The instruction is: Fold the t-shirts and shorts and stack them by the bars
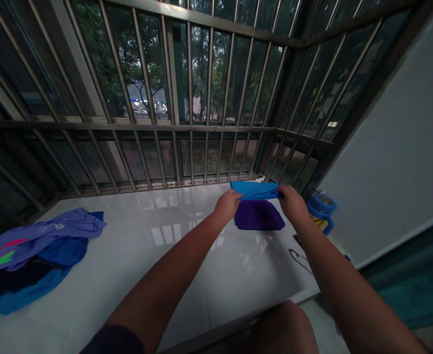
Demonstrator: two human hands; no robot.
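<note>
A folded light-blue cloth garment [256,189] is stretched between my two hands above the white tiled ledge. My left hand [227,205] pinches its left end, and my right hand [293,200] grips the right end, where a dark edge shows at the fingers. Just below and nearer to me lies a flat, neatly folded purple garment [259,215] on the ledge. The blue cloth hangs over the far side of it; whether they touch I cannot tell. What kind of garment each one is does not show.
A loose pile of purple and blue clothes [50,246] lies at the left of the ledge [157,275]. Metal window bars [190,98] rise behind. To the right are a wire hanger [299,259], a blue and yellow container [322,209] and a white wall [397,147].
</note>
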